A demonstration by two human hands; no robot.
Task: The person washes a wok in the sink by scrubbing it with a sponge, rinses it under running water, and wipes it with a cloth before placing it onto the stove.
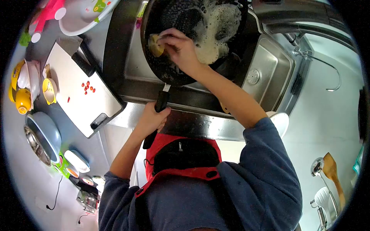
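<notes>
A large black wok [185,79] is over the sink [133,69], with whitish suds [219,27] spread across its inside. My left hand [152,120] is wrapped round the wok's black handle [162,101], close to the counter's front edge. Inside the wok, near its left wall, my right hand [181,50] pinches a yellow sponge [156,45]. The sponge looks pressed against the wok's surface; part of it is hidden by my fingers.
To the left, a white cutting board [77,104] bears chopped red pieces [88,87] and a black-handled knife [83,63]. A second steel basin [266,65] and a faucet [296,50] are at right. Bowls [46,131] stand farther left; a wooden spatula [330,169] hangs lower right.
</notes>
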